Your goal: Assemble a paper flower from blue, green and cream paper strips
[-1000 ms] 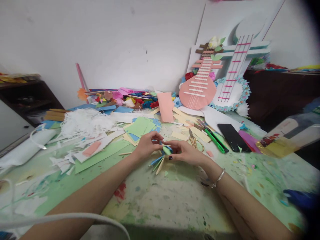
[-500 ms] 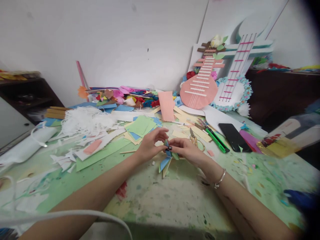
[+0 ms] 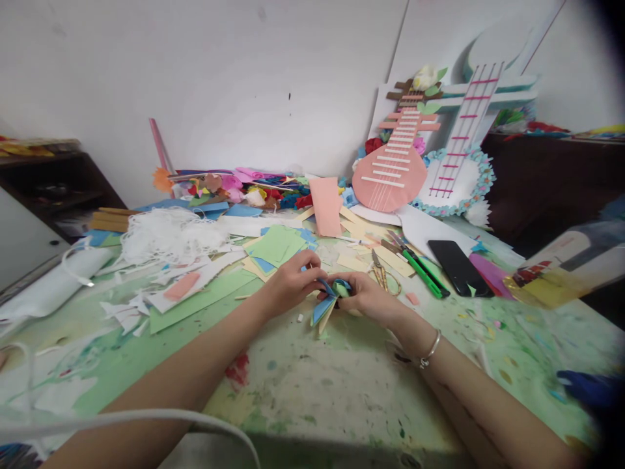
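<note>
Left of the gold-handled metal scissors [image 3: 377,266], I pinch a blue, green and cream folded-paper bundle [image 3: 323,309] with my left hand [image 3: 295,281], fingers bent; my right hand [image 3: 367,294] curls, gripping its other side.

Folded paper [image 3: 323,311] between the left hand [image 3: 295,280] and the right hand [image 3: 364,294]: fingers cover part of it, so from where I stand its inner folds are hidden. The white cable [image 3: 170,415] and both forearms [image 3: 195,361] run out of view; at right, the clear container [image 3: 561,266] is blurred and the blue object [image 3: 593,389] indistinct.
</note>
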{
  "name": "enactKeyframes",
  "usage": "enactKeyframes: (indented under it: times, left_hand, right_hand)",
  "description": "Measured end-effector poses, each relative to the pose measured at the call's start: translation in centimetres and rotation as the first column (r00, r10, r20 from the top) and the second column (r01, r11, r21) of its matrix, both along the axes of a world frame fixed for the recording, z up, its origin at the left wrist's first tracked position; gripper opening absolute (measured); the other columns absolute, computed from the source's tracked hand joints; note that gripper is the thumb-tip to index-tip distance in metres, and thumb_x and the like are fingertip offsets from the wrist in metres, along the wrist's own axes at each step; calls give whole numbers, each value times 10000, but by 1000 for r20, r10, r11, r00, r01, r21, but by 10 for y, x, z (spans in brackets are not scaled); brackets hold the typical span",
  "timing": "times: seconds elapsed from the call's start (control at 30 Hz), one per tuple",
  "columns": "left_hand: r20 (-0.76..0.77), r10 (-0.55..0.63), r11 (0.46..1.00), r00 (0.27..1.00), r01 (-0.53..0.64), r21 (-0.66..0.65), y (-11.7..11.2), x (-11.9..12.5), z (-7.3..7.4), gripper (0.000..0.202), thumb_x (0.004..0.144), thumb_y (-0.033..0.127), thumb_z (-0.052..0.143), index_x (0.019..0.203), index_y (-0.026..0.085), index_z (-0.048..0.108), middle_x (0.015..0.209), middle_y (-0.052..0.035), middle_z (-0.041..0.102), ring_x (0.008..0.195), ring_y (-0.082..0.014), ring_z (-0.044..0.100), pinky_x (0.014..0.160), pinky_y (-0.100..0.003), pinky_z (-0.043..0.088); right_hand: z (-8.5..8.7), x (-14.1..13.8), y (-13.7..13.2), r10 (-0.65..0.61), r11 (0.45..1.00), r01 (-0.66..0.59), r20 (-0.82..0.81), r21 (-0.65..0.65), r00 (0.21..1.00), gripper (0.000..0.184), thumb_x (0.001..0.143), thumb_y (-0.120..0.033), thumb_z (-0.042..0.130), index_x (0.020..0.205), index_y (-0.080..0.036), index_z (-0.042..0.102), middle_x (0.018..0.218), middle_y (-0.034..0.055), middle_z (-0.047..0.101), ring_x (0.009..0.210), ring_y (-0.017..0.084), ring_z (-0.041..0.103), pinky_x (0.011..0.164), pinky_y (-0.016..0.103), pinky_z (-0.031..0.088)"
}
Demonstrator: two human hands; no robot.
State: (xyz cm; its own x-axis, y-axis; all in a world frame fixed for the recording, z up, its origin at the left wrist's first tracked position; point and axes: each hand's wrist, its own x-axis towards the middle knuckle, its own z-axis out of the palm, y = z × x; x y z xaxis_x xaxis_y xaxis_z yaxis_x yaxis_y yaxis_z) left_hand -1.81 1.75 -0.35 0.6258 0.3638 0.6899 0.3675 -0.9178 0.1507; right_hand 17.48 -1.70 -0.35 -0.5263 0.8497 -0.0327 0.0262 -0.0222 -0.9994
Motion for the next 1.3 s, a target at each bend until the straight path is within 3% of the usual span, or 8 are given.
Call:
enactKeyframes:
  times: [0.23,0.5,0.7,0.83,1.0,1.1,1.2,1.3]
  left_hand:
    - [-153,46,971,987,-8,240,-7,0,11,151,857,209,457,752,131,532,744,-55,481,719,-142,451,650,-263,411]
    - [-176,116,928,978,-44,369,-9,3,5,199,856,163,442,663,138,488,666,-37,438,664,-151,403,624,-294,388]
    - [92,89,994,992,-95,59,2,2,-3,103,825,175,506,767,143,585,822,-61,516,763,-133,501,677,-254,447]
    - [179,77,987,981,-50,-150,4,3,-7,119,754,220,616,859,166,627,894,-70,591,860,-160,549,767,-294,462]
    - [169,9,993,986,10,-116,0,7,-9,94,772,192,590,857,183,627,877,-62,646,902,-174,545,833,-340,441]
    - [202,72,992,977,-48,-121,-4,11,-9,88,775,188,578,844,175,631,943,-84,617,924,-176,543,817,-334,450]
    - [199,117,960,973,-60,-274,-9,14,-8,106,763,197,583,846,154,631,884,-83,609,824,-161,573,732,-297,477]
    - [193,116,836,974,9,-549,-13,17,-6,168,753,210,591,906,146,617,787,-56,642,712,-141,604,683,-272,496]
  right_hand:
    - [-1,2,4,-103,993,103,-1,64,995,451,596,-67,576,1032,-167,637,811,-6,654,739,127,570,711,234,423]
    - [2,-1,1,-202,972,197,26,125,979,407,600,-75,577,993,-153,645,790,-7,639,713,125,542,695,239,403]
    - [-1,-12,-5,-168,985,168,-4,47,986,364,603,-123,614,961,-185,626,772,-21,625,708,128,545,695,240,412]
    - [-2,-11,-3,-238,970,240,41,-49,970,205,678,-306,624,823,-166,660,702,-9,602,622,112,504,576,220,372]
    - [-3,-4,4,-306,945,317,130,-77,943,243,615,-350,679,713,-128,678,654,21,605,617,119,493,576,236,359]
    - [-2,-3,3,-322,935,332,97,-126,942,236,579,-325,703,711,-134,664,690,35,611,643,130,508,584,245,365]
    - [0,-4,2,-335,933,341,71,-111,939,224,572,-315,712,689,-137,645,687,29,599,654,128,509,591,240,364]
    - [1,-4,1,-322,941,326,55,-92,945,261,577,-342,722,708,-131,643,708,30,605,662,123,516,595,235,366]
